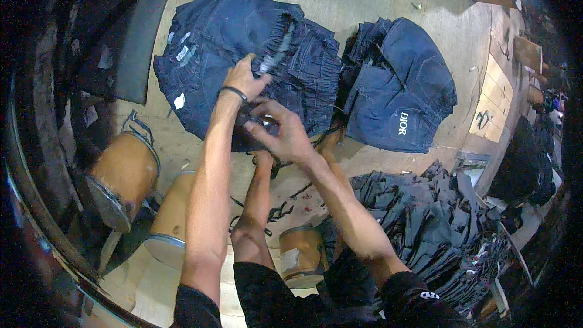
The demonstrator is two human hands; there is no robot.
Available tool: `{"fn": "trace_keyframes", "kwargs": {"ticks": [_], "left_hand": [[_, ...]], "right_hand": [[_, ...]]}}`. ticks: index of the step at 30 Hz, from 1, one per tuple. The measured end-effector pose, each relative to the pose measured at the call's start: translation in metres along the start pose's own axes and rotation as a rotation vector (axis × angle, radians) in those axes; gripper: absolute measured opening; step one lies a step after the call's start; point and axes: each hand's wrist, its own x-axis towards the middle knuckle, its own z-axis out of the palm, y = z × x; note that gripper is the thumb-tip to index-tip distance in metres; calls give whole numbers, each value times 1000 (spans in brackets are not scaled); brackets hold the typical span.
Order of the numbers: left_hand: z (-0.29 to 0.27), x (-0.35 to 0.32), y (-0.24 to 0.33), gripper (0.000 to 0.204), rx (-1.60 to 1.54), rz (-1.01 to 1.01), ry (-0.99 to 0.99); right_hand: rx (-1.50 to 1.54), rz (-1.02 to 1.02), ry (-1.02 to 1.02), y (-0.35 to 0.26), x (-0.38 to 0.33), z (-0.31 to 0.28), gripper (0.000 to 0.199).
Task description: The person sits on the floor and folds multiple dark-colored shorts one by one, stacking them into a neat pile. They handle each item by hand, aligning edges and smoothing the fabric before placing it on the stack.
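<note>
A pile of dark blue denim shorts (212, 42) lies on the pale floor in front of me. My left hand (243, 78), with a dark band on its wrist, grips the gathered elastic waistband (279, 48) of the top pair. Just below it, my right hand (282, 133) pinches a dark part of the same garment at the pile's near edge; what its fingers hold is partly hidden. My bare legs (258, 200) stretch out under both arms.
A second pile of blue shorts (398, 88) lies to the right. A heap of dark grey garments (437, 218) spreads at lower right. Three brown cardboard rolls (124, 173) stand at lower left and near my knees. A wooden board (493, 94) lies at far right.
</note>
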Motion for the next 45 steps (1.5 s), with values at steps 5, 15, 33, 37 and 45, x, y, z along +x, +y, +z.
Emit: {"fn": "trace_keyframes", "kwargs": {"ticks": [5,15,33,37,45], "left_hand": [[-21,3,-15,67,201,9,2],[17,-10,36,82,472,-133,-259],[22,4,30,113,547,-117,-307],[-9,23,-7,89,356,-72,-223],[-39,-9,-33,101,170,-85,-134]], "right_hand": [[-686,709,603,114,-37,-64,63],[-232,104,327,55,-44,56,42],[12,282,490,13,-27,65,43],[-225,288,776,104,-52,15,50],[-49,592,688,172,-56,-26,24]]}}
